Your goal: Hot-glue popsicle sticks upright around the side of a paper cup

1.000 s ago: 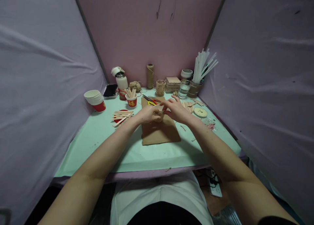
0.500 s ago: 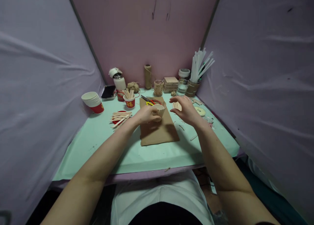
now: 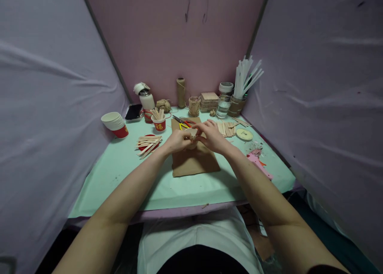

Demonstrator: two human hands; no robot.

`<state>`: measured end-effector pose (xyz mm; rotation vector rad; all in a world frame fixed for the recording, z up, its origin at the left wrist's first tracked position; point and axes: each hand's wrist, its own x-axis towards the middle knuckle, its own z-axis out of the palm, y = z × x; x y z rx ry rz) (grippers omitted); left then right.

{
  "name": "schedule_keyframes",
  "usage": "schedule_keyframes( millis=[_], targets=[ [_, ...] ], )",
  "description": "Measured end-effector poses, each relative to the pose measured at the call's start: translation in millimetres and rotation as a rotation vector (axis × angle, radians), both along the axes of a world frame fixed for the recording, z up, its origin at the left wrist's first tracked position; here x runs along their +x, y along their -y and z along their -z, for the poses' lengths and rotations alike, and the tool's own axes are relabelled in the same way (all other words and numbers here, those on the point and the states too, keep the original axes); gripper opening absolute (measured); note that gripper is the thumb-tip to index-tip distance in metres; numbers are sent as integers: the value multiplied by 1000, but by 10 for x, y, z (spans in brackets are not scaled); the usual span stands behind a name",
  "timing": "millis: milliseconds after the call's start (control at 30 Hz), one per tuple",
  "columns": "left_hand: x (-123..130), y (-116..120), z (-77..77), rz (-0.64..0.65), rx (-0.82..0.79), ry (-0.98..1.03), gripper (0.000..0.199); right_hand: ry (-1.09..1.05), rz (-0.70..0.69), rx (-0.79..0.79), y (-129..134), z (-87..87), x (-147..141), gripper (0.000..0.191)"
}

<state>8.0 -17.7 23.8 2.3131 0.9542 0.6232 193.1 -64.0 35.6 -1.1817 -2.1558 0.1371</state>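
Left hand and right hand meet at a small, pale, round-rimmed cup

A flat pink wall rises well ahead of the hands, with pale lilac fabric hanging to either side. Below the hands spreads a bench covered in mint green. Directly beneath them lies a rectangular sheet of brown cardboard. The left hand curls around the left side of the cup and grips it. The right hand bends in at the cup's right side, thumb and fingertips drawn close together; whether they pinch anything cannot be told. The cup is between the hands, over the cardboard; its base is too obscured to show whether it touches the sheet.

Ahead and to the right of the right hand, a bunch of long white plastic tubes stands in a brown container. Far to the left of the left hand leans a stack of white-and-red paper cups. An upright brown spool of twine stands well ahead of both. Nearer, left of the left hand, flat wooden sticks lie in a loose heap. Just beyond the right hand is a row of more pale sticks, with a pale yellow disc to its right. Just ahead of the hands, tools with yellow and red handles rest on the cardboard.
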Motion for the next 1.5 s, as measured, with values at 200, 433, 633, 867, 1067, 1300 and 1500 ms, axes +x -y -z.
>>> schedule_keyframes(
  millis=[200,433,633,867,1067,1300,1500],
  targets=[
    [-5,62,52,-36,-91,98,26,19,-15,7,-1,-5,3,32],
    [-13,74,105,-64,-97,159,24,53,-26,-3,-21,-17,-6,32],
    [-17,78,138,-58,-13,144,27,68,-24,-20,1,-54,-66,28],
    [-36,60,185,-65,93,117,21,-6,-4,12,99,-115,28,32],
    [-47,58,219,-95,112,120,18,-333,147,55,351,-114,327,34],
    [-90,53,198,-111,-60,141,52,-489,298,-33,632,120,513,20],
    [-164,89,171,-71,-76,128,86,-523,391,-58,782,184,688,18]
  ],
)
